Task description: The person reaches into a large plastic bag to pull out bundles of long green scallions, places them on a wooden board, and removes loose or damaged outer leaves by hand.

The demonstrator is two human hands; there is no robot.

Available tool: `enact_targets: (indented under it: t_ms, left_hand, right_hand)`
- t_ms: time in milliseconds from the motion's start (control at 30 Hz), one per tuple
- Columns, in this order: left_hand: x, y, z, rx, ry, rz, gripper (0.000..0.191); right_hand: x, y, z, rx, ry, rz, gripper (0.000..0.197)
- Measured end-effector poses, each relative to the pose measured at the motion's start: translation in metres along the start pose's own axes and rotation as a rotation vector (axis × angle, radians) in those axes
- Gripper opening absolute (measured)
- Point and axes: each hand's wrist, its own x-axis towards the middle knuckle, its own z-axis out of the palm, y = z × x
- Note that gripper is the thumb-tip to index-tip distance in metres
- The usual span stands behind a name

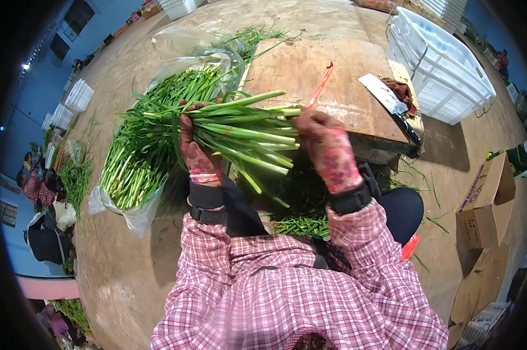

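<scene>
My left hand (198, 153), in a patterned glove, grips a loose bunch of long green leafy stalks (246, 131), probably garlic chives. Their pale cut ends fan out to the right. At those ends is my right hand (327, 146), gloved too and blurred by motion. Its fingers appear pinched on the end of one upper stalk. Under and beyond my left hand, a large heap of the same greens (134, 168) lies in a clear plastic bag (147, 210). More cut greens (303, 226) lie below, between my legs.
A low wooden board (285, 65) bears a red strip (321, 85), a cleaver (383, 94) and a dark brown cloth (399, 94). White plastic crates (442, 65) stand behind it on the right. An open cardboard box (486, 205) sits at far right. Other people (40, 188) are at the left.
</scene>
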Motion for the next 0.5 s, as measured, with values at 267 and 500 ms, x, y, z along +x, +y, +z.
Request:
enact_targets:
  t_ms: [267, 500]
  left_hand:
    - [0.006, 0.006, -0.012, 0.102, 0.066, 0.054, 0.040]
    - [-0.002, -0.004, -0.004, 0.001, 0.032, -0.048, 0.041]
  right_hand:
    - [-0.009, 0.001, -0.061, -0.131, -0.109, 0.054, 0.040]
    - [0.011, -0.011, -0.024, -0.086, -0.261, 0.115, 0.028]
